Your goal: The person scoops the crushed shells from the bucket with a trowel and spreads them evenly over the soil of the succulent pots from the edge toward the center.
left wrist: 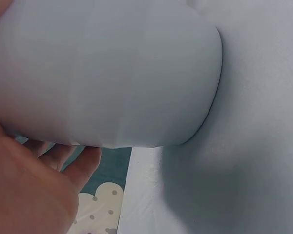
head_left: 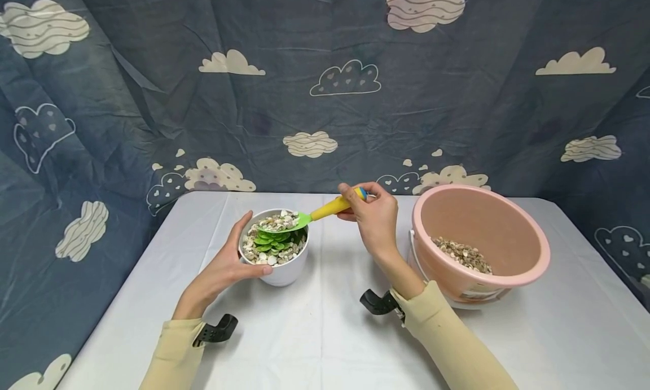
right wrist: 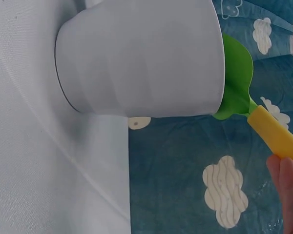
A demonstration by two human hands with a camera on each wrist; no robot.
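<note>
Pebbles could be spilled onto the table (head_left: 315,322) if the loaded scoop (head_left: 284,223), pinched by the right hand (head_left: 373,218), is tilted off the white pot (head_left: 276,266) cupped by the left hand (head_left: 223,271).

a white pot (head_left: 284,271) stands upright on the tabletop, filled with pale pebbles around a small green succulent (head_left: 274,244). a toy spoon (head_left: 310,215) with a green bowl and yellow handle lies almost level over the pot's rim, its bowl heaped with pebbles above the plant, the blue-tipped handle pointing right.
</note>
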